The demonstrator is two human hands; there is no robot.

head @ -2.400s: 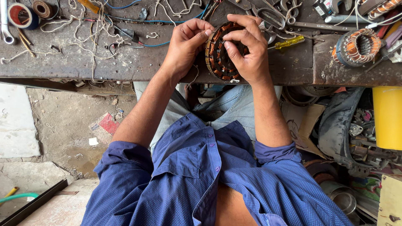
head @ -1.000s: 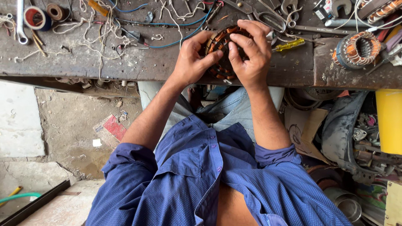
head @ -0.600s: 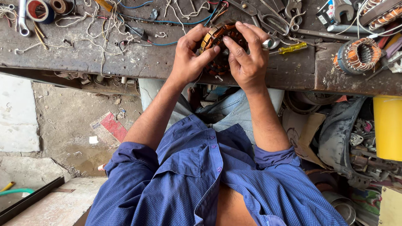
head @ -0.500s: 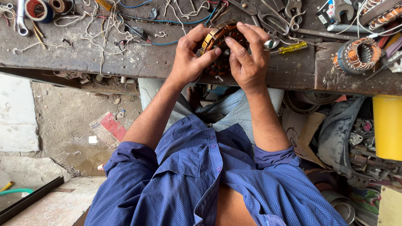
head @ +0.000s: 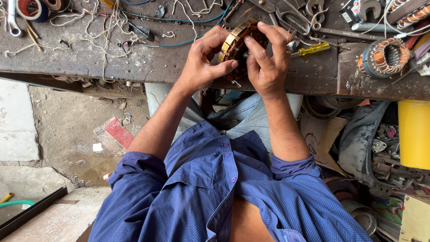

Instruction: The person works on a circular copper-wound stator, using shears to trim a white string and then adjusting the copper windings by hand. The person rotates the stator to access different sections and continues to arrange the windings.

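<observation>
Copper-wound stator (head: 237, 47) held on edge at the table (head: 148, 67) rim. Left hand (head: 201, 62) and right hand (head: 266, 62) fingers closed round it. Likely heavy, rigid; windings fragile, so grip steel rim.

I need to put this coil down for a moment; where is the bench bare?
Bare: the bench front strip left of the left hand, and between the yellow screwdriver and second stator. Crowded: the back edge's strings, wires, tools.
</observation>
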